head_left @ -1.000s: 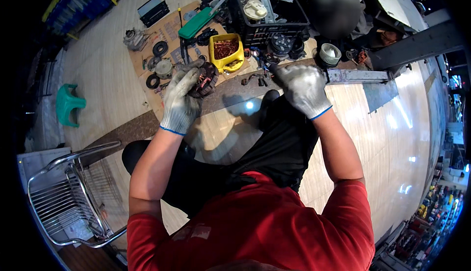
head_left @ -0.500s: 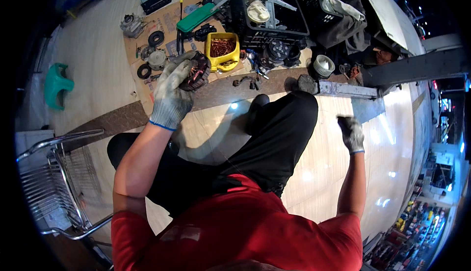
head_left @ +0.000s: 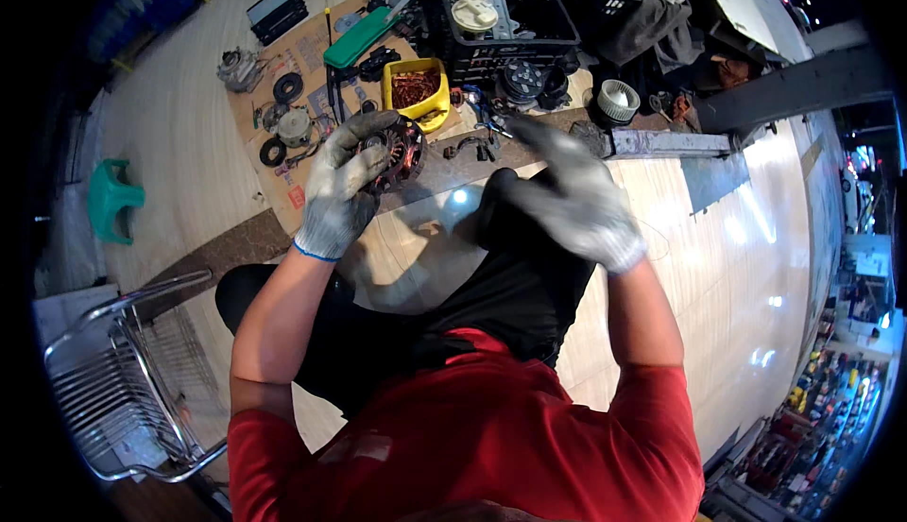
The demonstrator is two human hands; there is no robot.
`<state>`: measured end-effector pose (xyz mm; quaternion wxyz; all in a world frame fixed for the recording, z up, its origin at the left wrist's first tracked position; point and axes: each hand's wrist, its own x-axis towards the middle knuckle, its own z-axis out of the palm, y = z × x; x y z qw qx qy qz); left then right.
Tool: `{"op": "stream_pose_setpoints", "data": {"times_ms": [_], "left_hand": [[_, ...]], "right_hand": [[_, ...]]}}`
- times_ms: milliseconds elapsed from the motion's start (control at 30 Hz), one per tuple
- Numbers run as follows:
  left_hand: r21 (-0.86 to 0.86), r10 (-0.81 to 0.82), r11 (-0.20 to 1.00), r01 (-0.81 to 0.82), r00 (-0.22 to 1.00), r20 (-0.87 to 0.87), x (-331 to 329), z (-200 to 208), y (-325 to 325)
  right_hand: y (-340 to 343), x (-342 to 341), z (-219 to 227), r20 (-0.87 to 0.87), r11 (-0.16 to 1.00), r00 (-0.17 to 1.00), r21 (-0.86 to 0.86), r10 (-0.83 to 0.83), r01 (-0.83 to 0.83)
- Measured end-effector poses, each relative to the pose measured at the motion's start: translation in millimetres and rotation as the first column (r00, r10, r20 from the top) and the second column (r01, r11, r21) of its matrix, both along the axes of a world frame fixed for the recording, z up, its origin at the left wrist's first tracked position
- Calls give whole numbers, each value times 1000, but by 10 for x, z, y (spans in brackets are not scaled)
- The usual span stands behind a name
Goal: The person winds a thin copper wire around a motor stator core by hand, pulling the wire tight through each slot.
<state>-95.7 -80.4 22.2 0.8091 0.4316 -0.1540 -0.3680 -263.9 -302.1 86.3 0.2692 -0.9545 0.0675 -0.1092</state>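
Upper middle, a wire-wound ring [head_left: 410,152] is steadied in the curled left hand [head_left: 338,182], firmness apparently needed, right hand [head_left: 578,193] spread, seemingly empty.

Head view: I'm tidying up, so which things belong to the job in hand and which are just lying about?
Seemingly in the job:
copper-wound round part, held in the left hand
yellow container of copper-coloured pieces

Probably just lying about:
green stool
white slatted wheel
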Motion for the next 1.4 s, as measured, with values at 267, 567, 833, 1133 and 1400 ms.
{"op": "stream_pose_setpoints", "data": {"times_ms": [267, 567, 833, 1133, 1400], "left_hand": [[49, -66, 997, 66, 998, -2, -52, 159, 76], [289, -66, 957, 10, 981, 183, -38, 177, 87], [252, 329, 899, -359, 931, 156, 31, 25, 7], [93, 482, 875, -474, 870, -105, 242, -229, 52], [60, 398, 917, -394, 910, -111, 155, -144, 59]], "right_hand": [[308, 850, -447, -302, 920, 917, 365, 260, -141], [273, 678, -241, -96, 968, 990, -219, 102, -121], [322, 191, -90, -165, 951, 979, -261, 123, -164], [-195, -876, -173, -320, 987, 941, 148, 109, -64], [-914, -1793, -365, -517, 912, 784, 12, -345, 409]]}}
